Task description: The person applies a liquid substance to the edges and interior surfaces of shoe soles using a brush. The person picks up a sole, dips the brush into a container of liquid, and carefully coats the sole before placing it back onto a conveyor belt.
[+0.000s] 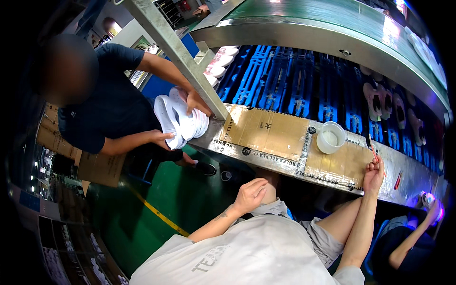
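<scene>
My right hand (374,175) is at the bench edge, its fingers closed round the thin pinkish handle of a small brush (374,151) with a dark tip pointing up. A white plastic tub (330,137) with pale contents stands on the cardboard to the left of that hand. Over my bare knee lies my left hand (251,195), its fingers curled together with nothing visible in them. Flattened cardboard (266,130) covers the bench top in front of me, held down with printed tape.
On the left, a co-worker holds white shoes (178,118). Behind the bench run blue racks (294,85), with pink shoes (373,100) at right. A green conveyor (323,19) crosses above. Red-handled pliers or snips (397,181) lie at right; a metal post (175,57) rises at left.
</scene>
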A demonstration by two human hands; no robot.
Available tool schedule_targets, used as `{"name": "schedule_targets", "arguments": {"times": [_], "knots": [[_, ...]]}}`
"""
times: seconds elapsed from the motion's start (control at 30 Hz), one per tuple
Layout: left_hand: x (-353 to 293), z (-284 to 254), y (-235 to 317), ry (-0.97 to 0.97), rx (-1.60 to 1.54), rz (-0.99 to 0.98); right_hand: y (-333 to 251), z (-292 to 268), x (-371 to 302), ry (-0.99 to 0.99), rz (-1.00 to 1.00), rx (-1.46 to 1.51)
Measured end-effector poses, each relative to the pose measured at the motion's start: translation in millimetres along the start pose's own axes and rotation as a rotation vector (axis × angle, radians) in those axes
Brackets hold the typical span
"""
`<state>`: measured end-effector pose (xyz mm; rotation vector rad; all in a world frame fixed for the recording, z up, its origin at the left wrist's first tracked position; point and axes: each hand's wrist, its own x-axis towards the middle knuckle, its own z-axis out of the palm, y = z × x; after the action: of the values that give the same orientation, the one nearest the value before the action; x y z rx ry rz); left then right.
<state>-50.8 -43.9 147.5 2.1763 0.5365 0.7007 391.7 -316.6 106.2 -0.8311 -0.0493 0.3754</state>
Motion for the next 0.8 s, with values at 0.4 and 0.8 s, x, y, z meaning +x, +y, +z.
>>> {"name": "schedule_targets", "arguments": {"times": [0.4, 0.8], "knots": [[-34.7, -33.3, -95.4, -0.044, -0.190, -0.684, -4.9, 19.7, -9.4, -0.099, -0.119, -0.092], [-11.8, -130.1, -113.7, 0.354, -0.250, -0.644, -4.2, 34.5, -21.7, -0.144, -0.277, -0.283]]}}
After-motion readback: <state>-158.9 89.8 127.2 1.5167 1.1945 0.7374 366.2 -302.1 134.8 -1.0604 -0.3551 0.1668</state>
